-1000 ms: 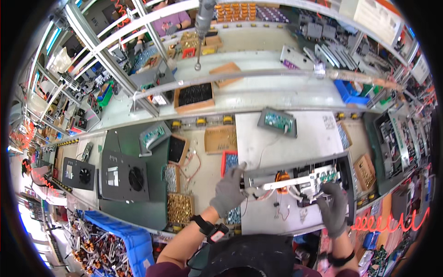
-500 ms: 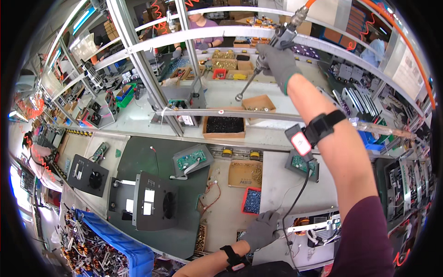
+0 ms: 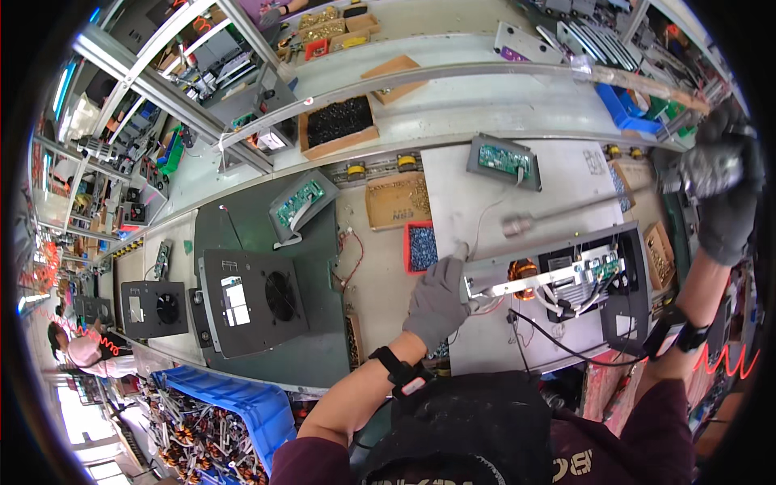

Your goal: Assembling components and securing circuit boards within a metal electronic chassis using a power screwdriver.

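Observation:
My right hand (image 3: 723, 214), in a grey glove, is wrapped round a pneumatic screwdriver (image 3: 711, 171) at the right. Motion blurs its grip; the long shaft points left, its socket tip (image 3: 517, 225) hanging above the far edge of an open dark metal housing (image 3: 638, 267). Inside the housing are a light metal strip (image 3: 554, 275), an orange-wound coil (image 3: 522, 273), white cables and a green circuit board (image 3: 606, 271). At the housing's left end, my gloved left hand (image 3: 436, 301) closes on its edge, one finger sticking up; the fingertips are partly hidden.
Left of my left hand stand a red bin (image 3: 420, 247) of small blue parts and a cardboard box (image 3: 392, 202) of brass screws. Circuit boards in grey trays (image 3: 505, 162) lie beyond. A dark fan panel (image 3: 250, 303) and a blue crate (image 3: 242, 404) are left. A metal rail (image 3: 453, 74) crosses beyond.
My right hand has brought the screwdriver down from above the far bench to the housing at the right. The view has turned downward. My left hand stays by the housing's left end.

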